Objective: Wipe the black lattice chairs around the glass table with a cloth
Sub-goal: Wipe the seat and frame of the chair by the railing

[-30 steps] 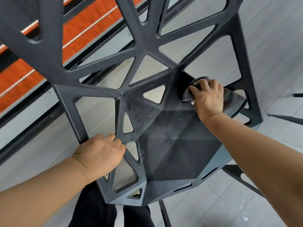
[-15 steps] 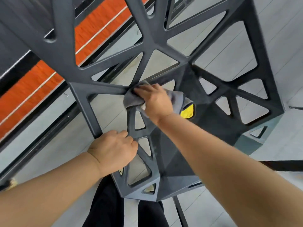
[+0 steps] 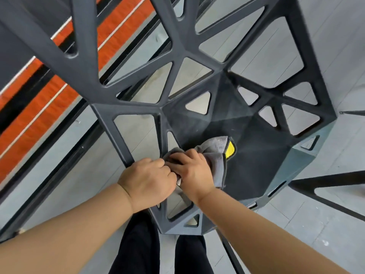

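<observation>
A black lattice chair (image 3: 256, 155) fills the view, its back rising toward the top left and its dusty solid seat at centre right. My right hand (image 3: 192, 171) presses a grey cloth (image 3: 214, 153) with a yellow patch onto the seat's left side, by the lattice openings. My left hand (image 3: 147, 180) grips the chair's left front edge, touching the right hand.
Light grey floor tiles (image 3: 335, 234) lie under the chair. Another chair's black legs (image 3: 325, 186) reach in from the right. An orange and black striped surface (image 3: 39, 103) with black rails runs along the upper left. My black trouser legs (image 3: 138, 250) stand just below the seat.
My right hand has dragged the cloth from the seat's far right corner to the back left joint, then down toward me beside the left hand. The left hand kept its grip.
</observation>
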Motion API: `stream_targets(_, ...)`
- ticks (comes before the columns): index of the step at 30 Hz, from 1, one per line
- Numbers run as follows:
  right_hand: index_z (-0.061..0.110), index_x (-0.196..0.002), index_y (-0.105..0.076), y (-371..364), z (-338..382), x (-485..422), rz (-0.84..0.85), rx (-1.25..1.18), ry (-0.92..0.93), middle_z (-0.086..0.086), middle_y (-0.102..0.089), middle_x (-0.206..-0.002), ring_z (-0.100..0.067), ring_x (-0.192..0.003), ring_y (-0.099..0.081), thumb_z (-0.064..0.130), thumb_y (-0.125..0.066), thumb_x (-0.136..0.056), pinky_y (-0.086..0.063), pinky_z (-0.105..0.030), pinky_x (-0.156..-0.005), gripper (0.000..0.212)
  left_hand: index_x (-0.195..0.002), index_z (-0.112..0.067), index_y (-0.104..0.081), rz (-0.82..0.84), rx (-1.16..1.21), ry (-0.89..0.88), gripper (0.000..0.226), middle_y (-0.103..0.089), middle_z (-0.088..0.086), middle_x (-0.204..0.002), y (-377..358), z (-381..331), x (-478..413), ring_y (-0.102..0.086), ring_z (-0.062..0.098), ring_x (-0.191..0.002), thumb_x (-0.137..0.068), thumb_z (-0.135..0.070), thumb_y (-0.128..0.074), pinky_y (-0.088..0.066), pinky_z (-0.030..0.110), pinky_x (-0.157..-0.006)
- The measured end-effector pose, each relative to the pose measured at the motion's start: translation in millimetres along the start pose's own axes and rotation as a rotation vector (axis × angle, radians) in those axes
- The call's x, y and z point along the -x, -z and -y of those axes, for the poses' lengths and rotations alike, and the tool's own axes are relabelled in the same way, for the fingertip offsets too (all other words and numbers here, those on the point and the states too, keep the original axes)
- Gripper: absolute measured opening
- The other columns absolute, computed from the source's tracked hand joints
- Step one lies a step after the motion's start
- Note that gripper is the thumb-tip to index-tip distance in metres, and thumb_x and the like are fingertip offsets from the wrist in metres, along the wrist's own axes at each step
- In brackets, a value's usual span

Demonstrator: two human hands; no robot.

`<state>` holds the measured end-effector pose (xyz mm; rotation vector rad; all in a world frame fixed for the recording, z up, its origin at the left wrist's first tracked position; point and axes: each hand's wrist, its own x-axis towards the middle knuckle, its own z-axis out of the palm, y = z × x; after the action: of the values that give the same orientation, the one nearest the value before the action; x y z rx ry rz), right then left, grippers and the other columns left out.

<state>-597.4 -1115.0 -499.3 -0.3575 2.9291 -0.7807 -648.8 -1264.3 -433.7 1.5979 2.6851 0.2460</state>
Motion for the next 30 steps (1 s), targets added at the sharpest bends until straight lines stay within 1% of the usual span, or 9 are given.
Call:
stream_targets(3, 0.03, -0.099, -0.073, 8, -11, -7, 0.078, 0.163, 0.084, 0.006, -0.065, -0.101, -0.025, -0.082, -0.049, 0.024, -0.067, -0.074, -0.037, -0.033, -0.066, 0.027, -0.048, -0.019, -0.05, -0.013, -0.005, -0.016, 0.026, -0.045, 0.0, -0.045, -1, 1, 1, -0.045, 0.02, -0.044, -0.071, -0.01, -0.056, -0.031, 0.024, -0.044)
stream_targets(6, 0.028, -0.096, -0.073, 27, -36, -4, 0.131, 0.342, 0.102, 0.002, -0.063, -0.096, -0.026, -0.084, -0.045, 0.027, -0.073, -0.071, -0.039, -0.034, -0.065, 0.025, -0.048, -0.02, -0.049, 0.037, 0.016, -0.029, 0.028, -0.043, -0.001, -0.045, 1, 0, 2, -0.043, 0.02, -0.044, -0.058, -0.011, -0.073, -0.031, 0.024, -0.043)
stream_targets(10, 0.03, -0.079, -0.074, 33, -30, -6, 0.171, 0.355, -0.217, 0.004, -0.062, -0.089, -0.027, -0.079, -0.051, 0.024, -0.08, -0.059, -0.039, -0.033, -0.064, 0.022, -0.05, -0.018, -0.051, -0.073, 0.096, 0.009, 0.028, -0.047, 0.0, -0.048, 10, -1, 1, -0.045, 0.02, -0.049, -0.07, -0.018, -0.071, -0.035, 0.028, -0.048)
stream_targets(12, 0.03, -0.086, -0.075, 29, -10, -10, 0.148, 0.279, -0.405, 0.003, -0.062, -0.098, -0.03, -0.085, -0.05, 0.02, -0.077, -0.066, -0.038, -0.036, -0.068, 0.023, -0.06, -0.015, -0.057, -0.189, 0.128, 0.145, 0.023, -0.056, 0.001, -0.059, 21, 1, 7, -0.049, 0.022, -0.065, -0.082, -0.022, -0.06, -0.038, 0.032, -0.064)
stream_targets(15, 0.03, -0.113, -0.069, 19, 16, -8, 0.209, 0.072, -0.555, 0.003, -0.057, -0.119, -0.03, -0.099, -0.044, 0.014, -0.06, -0.084, -0.032, -0.035, -0.079, 0.034, -0.105, -0.007, -0.058, -0.322, 0.138, 0.583, 0.026, -0.063, 0.014, -0.102, 36, 6, 30, -0.046, 0.028, -0.101, -0.084, -0.023, -0.059, -0.033, 0.036, -0.09)
stream_targets(18, 0.03, -0.113, -0.069, 11, 43, -1, 0.129, -0.142, -0.586, 0.006, -0.061, -0.117, -0.028, -0.096, -0.046, 0.006, -0.059, -0.084, -0.033, -0.031, -0.079, 0.038, -0.133, 0.0, -0.032, -0.341, 0.284, 0.978, 0.061, -0.037, 0.027, -0.133, 41, 15, 44, -0.032, 0.034, -0.12, -0.084, -0.027, -0.059, -0.032, 0.045, -0.102)
stream_targets(21, 0.026, -0.109, -0.072, 8, 62, 10, 0.133, -0.253, -0.575, 0.006, -0.063, -0.114, -0.027, -0.095, -0.047, -0.002, -0.056, -0.081, -0.042, -0.034, -0.08, 0.042, -0.147, -0.006, -0.009, -0.239, 0.543, 1.164, 0.073, -0.012, 0.022, -0.15, 40, 23, 25, -0.019, 0.032, -0.137, -0.092, -0.034, -0.048, -0.03, 0.054, -0.108)
stream_targets(26, 0.025, -0.114, -0.068, 22, 104, 34, 0.101, -0.596, -0.671, 0.016, -0.058, -0.117, -0.012, -0.107, -0.045, 0.002, -0.063, -0.082, -0.028, -0.004, -0.085, 0.04, -0.148, -0.002, 0.0, -0.423, 0.662, 1.268, 0.067, -0.013, 0.016, -0.154, 31, 22, -8, -0.024, 0.02, -0.138, -0.099, -0.028, -0.038, -0.022, 0.02, -0.109)
stream_targets(30, 0.03, -0.115, -0.067, 16, 110, 16, -0.211, -0.548, -0.81, 0.02, -0.054, -0.112, -0.012, -0.105, -0.046, -0.003, -0.065, -0.079, -0.03, -0.004, -0.085, 0.049, -0.146, 0.003, -0.005, -0.518, 0.667, 1.196, 0.061, -0.026, -0.007, -0.136, 23, 23, -6, -0.036, -0.001, -0.111, -0.098, -0.015, -0.04, -0.028, -0.004, -0.088)
